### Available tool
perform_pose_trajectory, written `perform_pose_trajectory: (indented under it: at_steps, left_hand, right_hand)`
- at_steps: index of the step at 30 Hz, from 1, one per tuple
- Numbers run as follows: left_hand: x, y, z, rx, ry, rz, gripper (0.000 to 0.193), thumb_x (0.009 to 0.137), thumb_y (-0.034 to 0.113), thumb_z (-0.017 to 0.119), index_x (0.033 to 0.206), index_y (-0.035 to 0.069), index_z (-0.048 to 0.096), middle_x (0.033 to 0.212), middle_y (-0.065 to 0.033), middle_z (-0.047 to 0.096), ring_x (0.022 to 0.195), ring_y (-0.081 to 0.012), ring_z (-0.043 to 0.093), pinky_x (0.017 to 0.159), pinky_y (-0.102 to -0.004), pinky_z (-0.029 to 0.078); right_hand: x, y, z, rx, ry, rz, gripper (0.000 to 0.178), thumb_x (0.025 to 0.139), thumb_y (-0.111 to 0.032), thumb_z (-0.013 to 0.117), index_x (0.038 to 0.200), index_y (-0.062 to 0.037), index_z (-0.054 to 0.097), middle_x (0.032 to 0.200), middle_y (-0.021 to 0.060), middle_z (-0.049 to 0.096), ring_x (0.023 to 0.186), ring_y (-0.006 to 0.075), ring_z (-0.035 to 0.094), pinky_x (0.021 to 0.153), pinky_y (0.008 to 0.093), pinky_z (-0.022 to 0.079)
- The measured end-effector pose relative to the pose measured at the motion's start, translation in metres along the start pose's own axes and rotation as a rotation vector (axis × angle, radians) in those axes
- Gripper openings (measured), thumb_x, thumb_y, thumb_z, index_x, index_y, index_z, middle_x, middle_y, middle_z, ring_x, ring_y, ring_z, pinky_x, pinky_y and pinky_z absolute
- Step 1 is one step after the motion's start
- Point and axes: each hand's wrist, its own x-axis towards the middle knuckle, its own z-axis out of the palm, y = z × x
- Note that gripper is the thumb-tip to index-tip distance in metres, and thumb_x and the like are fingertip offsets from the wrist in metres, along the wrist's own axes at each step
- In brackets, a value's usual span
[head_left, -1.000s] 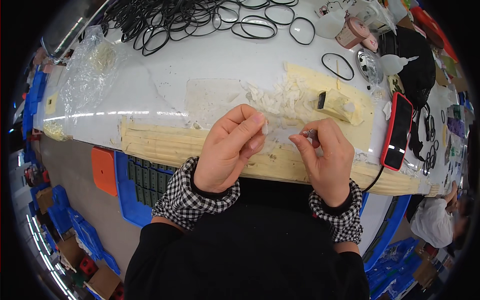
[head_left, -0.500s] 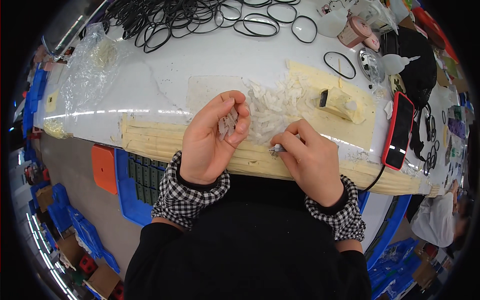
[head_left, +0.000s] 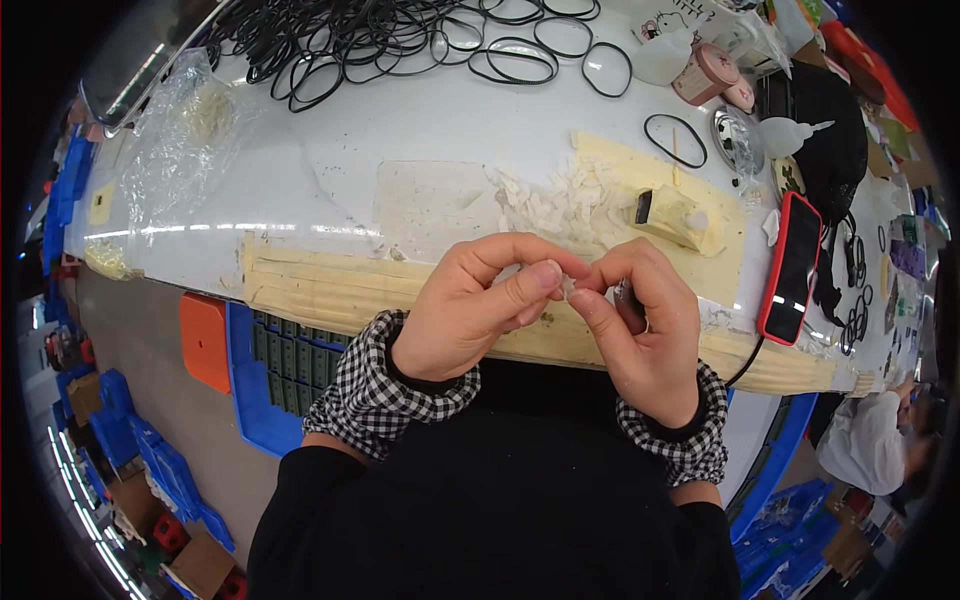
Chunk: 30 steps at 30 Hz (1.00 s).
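My left hand [head_left: 490,295] and my right hand [head_left: 645,325] meet at the fingertips above the taped front edge of the table. Both are closed in a pinch on a small translucent white piece [head_left: 568,287], mostly covered by the fingers. A dark grey, slim tool [head_left: 629,302] is tucked inside the curled fingers of my right hand; its tip is hidden. Whether more pieces lie in my left palm cannot be seen. Just beyond the hands lies a loose pile of translucent white strips [head_left: 560,205], partly on a yellowish sheet [head_left: 715,270].
A tape-wrapped block [head_left: 675,220] stands on the sheet. To its right lies a red-cased phone [head_left: 793,270] with a cable. Black rubber bands [head_left: 340,45] heap at the back left, near a clear plastic bag [head_left: 185,130]. Below the table sits a blue crate [head_left: 255,400] of dark parts.
My left hand has moved right and down, turning from a cupped hold on several strips to a pinch. My right hand's fingers have come up to meet it, the tool now tucked back.
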Motion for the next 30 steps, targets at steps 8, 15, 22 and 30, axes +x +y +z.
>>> perform_pose_trajectory:
  at_steps: [8, 15, 22, 30]
  left_hand:
    - [0.0, -0.006, -0.002, -0.072, -0.017, 0.042, 0.019, 0.095, 0.014, 0.054, 0.104, -0.001, 0.062, 0.08, -0.0003, 0.056, 0.064, -0.0045, 0.04, 0.058, -0.0196, 0.033]
    - [0.001, -0.011, -0.002, -0.127, -0.095, 0.086, 0.015, 0.095, 0.016, 0.055, 0.094, 0.002, 0.06, 0.081, 0.0001, 0.056, 0.065, -0.0047, 0.04, 0.059, -0.0189, 0.034]
    - [0.002, -0.007, -0.001, -0.182, -0.013, -0.009, 0.015, 0.096, 0.017, 0.054, 0.09, 0.004, 0.058, 0.081, 0.0004, 0.056, 0.061, -0.0042, 0.038, 0.059, -0.0187, 0.034]
    - [0.001, -0.011, 0.002, -0.204, 0.04, -0.027, 0.014, 0.096, 0.017, 0.053, 0.092, 0.004, 0.057, 0.072, 0.0034, 0.049, 0.062, -0.0038, 0.038, 0.059, -0.0178, 0.035]
  right_hand:
    - [-0.002, 0.005, 0.002, 0.176, -0.043, 0.085, 0.01, 0.082, -0.006, 0.069, 0.085, -0.0013, 0.061, 0.073, 0.0015, 0.052, 0.054, 0.0052, 0.037, 0.048, 0.0211, 0.029]
    - [-0.003, 0.005, -0.002, 0.195, -0.126, 0.09, 0.013, 0.082, -0.009, 0.069, 0.086, -0.0018, 0.059, 0.073, 0.0023, 0.051, 0.053, 0.0071, 0.038, 0.048, 0.0223, 0.031]
    - [-0.001, 0.007, 0.004, -0.244, -0.017, -0.218, 0.029, 0.077, -0.028, 0.073, 0.084, -0.0048, 0.057, 0.072, 0.0056, 0.054, 0.057, 0.0199, 0.054, 0.049, 0.0305, 0.042]
    - [-0.002, 0.012, 0.011, -0.544, 0.063, -0.292, 0.037, 0.076, -0.042, 0.069, 0.077, -0.0074, 0.054, 0.066, 0.0046, 0.046, 0.056, 0.0217, 0.052, 0.048, 0.0317, 0.041]
